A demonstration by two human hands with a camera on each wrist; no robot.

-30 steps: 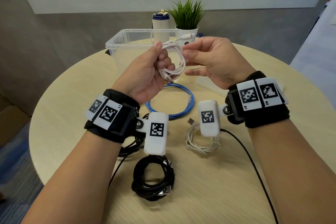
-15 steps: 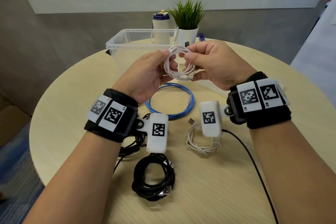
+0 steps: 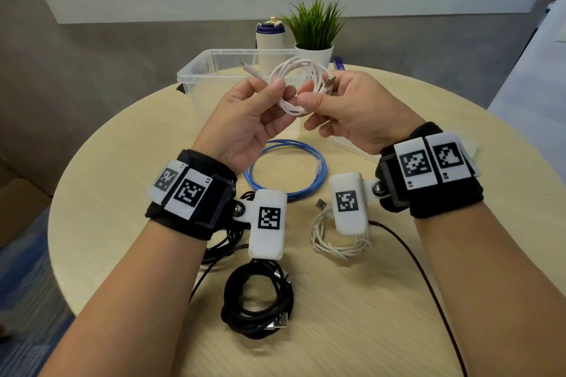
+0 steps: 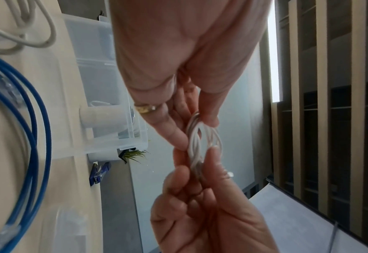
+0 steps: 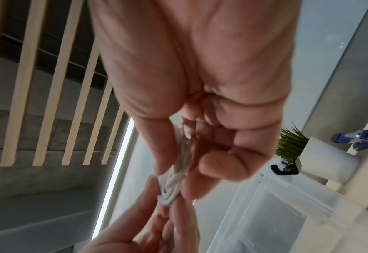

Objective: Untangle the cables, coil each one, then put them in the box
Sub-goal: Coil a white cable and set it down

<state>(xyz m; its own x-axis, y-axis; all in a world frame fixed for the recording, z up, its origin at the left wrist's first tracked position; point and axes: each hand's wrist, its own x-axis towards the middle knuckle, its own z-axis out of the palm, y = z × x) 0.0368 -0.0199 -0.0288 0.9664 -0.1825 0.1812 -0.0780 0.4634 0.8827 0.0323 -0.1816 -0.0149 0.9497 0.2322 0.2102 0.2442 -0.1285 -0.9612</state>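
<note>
Both hands hold a small coiled white cable (image 3: 301, 76) in the air just in front of the clear plastic box (image 3: 196, 70). My left hand (image 3: 260, 107) pinches the coil's left side between thumb and fingers, and my right hand (image 3: 340, 101) pinches its right side by the metal plug. The left wrist view shows the white cable (image 4: 202, 142) squeezed between the fingertips of both hands; the right wrist view shows the same white cable (image 5: 172, 186). On the table lie a blue coil (image 3: 288, 168), a cream-white coil (image 3: 337, 242) and a black coil (image 3: 260, 306).
A potted plant (image 3: 315, 37) and a white bottle (image 3: 271, 40) stand behind the box. A loose black cable bundle (image 3: 223, 242) lies under my left wrist. A thin black wire (image 3: 428, 278) runs across the round table (image 3: 122, 162) at the right. The box's lid (image 3: 349, 144) lies right of the blue coil.
The white coil has been turned from hanging upright to lying wider and flatter between both hands, lifted slightly toward the box. My right hand now grips it near the plug.
</note>
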